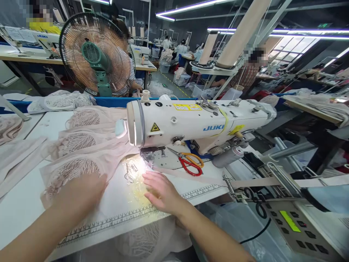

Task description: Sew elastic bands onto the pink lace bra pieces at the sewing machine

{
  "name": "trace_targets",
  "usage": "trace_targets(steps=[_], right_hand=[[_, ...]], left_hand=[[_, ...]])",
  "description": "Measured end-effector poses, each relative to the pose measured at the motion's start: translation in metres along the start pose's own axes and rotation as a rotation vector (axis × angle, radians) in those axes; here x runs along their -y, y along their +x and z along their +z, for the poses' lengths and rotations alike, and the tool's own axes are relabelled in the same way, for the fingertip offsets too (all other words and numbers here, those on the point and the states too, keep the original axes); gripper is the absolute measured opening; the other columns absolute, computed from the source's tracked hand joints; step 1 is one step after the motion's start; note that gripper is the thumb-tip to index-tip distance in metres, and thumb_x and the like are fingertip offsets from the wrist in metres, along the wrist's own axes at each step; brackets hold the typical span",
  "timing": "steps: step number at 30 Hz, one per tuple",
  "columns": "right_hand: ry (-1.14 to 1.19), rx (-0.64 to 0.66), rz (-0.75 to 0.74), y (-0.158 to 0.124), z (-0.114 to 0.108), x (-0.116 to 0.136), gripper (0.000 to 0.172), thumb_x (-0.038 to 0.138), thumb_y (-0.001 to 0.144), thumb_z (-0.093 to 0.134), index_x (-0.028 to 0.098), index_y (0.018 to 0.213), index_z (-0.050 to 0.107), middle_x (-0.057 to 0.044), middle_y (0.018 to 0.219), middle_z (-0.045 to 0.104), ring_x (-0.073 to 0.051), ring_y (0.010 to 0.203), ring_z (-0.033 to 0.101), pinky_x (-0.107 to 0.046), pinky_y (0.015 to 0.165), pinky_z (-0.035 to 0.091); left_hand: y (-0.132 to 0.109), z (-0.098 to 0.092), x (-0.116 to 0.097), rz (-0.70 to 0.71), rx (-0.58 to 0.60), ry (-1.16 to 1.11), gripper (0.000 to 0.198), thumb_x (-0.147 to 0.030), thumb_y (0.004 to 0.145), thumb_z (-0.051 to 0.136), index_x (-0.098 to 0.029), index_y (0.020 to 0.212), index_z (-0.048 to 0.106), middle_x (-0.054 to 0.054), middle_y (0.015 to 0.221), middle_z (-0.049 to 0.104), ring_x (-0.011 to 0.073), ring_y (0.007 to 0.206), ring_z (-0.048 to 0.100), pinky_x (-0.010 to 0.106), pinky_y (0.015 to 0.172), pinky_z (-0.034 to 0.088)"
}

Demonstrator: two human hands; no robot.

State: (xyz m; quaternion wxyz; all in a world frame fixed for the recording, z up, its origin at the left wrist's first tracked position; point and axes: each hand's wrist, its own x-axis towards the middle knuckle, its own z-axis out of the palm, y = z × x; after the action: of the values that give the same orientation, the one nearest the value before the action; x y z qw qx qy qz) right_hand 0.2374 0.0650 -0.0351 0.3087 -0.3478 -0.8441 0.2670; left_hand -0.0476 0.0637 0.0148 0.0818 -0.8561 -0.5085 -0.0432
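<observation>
Here, our left hand (79, 194) is over the nearest lace piece (79, 163), which lies on the white table (117, 194) in front of 2 similar pale pink pieces. The hand is blurred, so we cannot tell whether its fingers pinch the cloth or only rest on it. The piece spreads left of the sewing machine (169, 122), its narrow right end reaching toward the lit needle area. Our right hand (162, 193) is just beside that area, fingers loosely spread and slightly bent, and we see nothing held between them. Next to its fingertips is a shiny yellowish patch (139, 193).

A pale band (191, 177) runs rightward from near the needle area to a metal guide (231, 187). Under the machine's arm lie scissors (182, 157) with 1 red and 1 orange handle. Along the near edge of the table we see a measuring tape (114, 221). At right is a control panel (296, 225) with a green display; behind the table stands a large fan (94, 52).
</observation>
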Motion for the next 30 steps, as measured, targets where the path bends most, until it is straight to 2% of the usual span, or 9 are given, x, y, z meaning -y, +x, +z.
trace_targets(steps=[2,4,6,8,10,14,18,22,30], right_hand=[[0.22,0.06,0.042,-0.015,-0.007,0.014,0.034,0.041,0.09,0.051,0.02,0.114,0.063,-0.011,0.123,0.065,-0.022,0.117,0.059,-0.039,0.101,0.045],[0.436,0.304,0.046,-0.036,-0.012,0.027,0.042,0.052,0.09,0.047,0.022,0.116,0.064,-0.008,0.116,0.069,-0.019,0.106,0.065,-0.031,0.092,0.051],[0.516,0.634,0.008,-0.061,-0.013,0.034,0.048,0.055,0.09,0.042,0.023,0.116,0.066,-0.007,0.112,0.071,-0.019,0.103,0.067,-0.028,0.09,0.051],[0.385,0.744,0.08,-0.083,-0.01,0.033,0.043,0.05,0.09,0.046,0.022,0.114,0.068,-0.007,0.109,0.072,-0.021,0.101,0.067,-0.03,0.09,0.051],[0.146,0.649,0.232,-0.101,-0.003,0.027,0.034,0.039,0.088,0.052,0.022,0.112,0.068,-0.009,0.111,0.07,-0.024,0.104,0.065,-0.034,0.093,0.051],[-0.176,0.445,0.394,-0.118,0.015,0.01,0.035,0.023,0.086,0.052,0.018,0.119,0.063,-0.014,0.124,0.063,-0.027,0.119,0.057,-0.041,0.102,0.046],[-0.32,0.347,0.388,-0.124,0.035,-0.003,0.045,0.022,0.084,0.053,0.016,0.129,0.054,-0.016,0.13,0.058,-0.031,0.124,0.052,-0.047,0.104,0.043],[-0.382,0.312,0.414,-0.12,0.048,-0.009,0.035,0.026,0.086,0.052,0.016,0.118,0.059,-0.016,0.118,0.065,-0.033,0.114,0.058,-0.047,0.096,0.047],[-0.326,0.351,0.479,-0.104,0.054,-0.004,0.021,0.024,0.08,0.055,0.018,0.098,0.065,-0.003,0.07,0.065,-0.021,0.067,0.062,-0.03,0.064,0.049]], left_hand=[[-0.021,0.002,0.004,-0.09,0.031,0.06,0.034,-0.027,0.087,0.038,-0.02,0.06,0.057,0.002,0.047,0.05,0.0157,0.035,0.045,0.023,0.035,0.013],[-0.032,0.006,0.008,-0.157,0.058,0.098,0.032,-0.03,0.087,0.039,-0.02,0.069,0.064,0.005,0.055,0.057,0.0177,0.04,0.052,0.022,0.035,0.017],[-0.032,0.012,0.012,-0.208,0.09,0.088,0.032,-0.032,0.088,0.039,-0.019,0.082,0.068,0.008,0.065,0.063,0.0215,0.051,0.06,0.024,0.039,0.03],[-0.028,0.017,0.019,-0.247,0.12,0.071,0.035,-0.034,0.088,0.04,-0.017,0.092,0.07,0.013,0.079,0.069,0.0263,0.068,0.065,0.031,0.051,0.045],[-0.024,0.023,0.025,-0.273,0.117,0.056,0.038,-0.034,0.088,0.04,-0.016,0.105,0.069,0.018,0.103,0.069,0.0313,0.091,0.066,0.042,0.07,0.051],[-0.034,0.031,0.025,-0.278,-0.021,-0.055,0.045,-0.033,0.09,0.039,-0.011,0.124,0.06,0.021,0.134,0.055,0.0353,0.121,0.053,0.054,0.096,0.043],[-0.073,0.028,-0.002,-0.225,-0.363,-0.188,0.037,-0.029,0.093,0.038,-0.013,0.115,0.063,0.016,0.126,0.062,0.0275,0.114,0.059,0.043,0.096,0.048],[-0.123,0.026,-0.045,-0.2,-0.571,-0.351,0.024,-0.02,0.091,0.044,-0.019,0.105,0.063,0.006,0.099,0.072,0.0171,0.09,0.067,0.027,0.08,0.054],[-0.174,0.087,-0.118,-0.308,-0.463,-0.552,0.025,-0.026,0.093,0.041,-0.024,0.103,0.064,0.004,0.097,0.071,0.0166,0.088,0.067,0.026,0.077,0.056]])
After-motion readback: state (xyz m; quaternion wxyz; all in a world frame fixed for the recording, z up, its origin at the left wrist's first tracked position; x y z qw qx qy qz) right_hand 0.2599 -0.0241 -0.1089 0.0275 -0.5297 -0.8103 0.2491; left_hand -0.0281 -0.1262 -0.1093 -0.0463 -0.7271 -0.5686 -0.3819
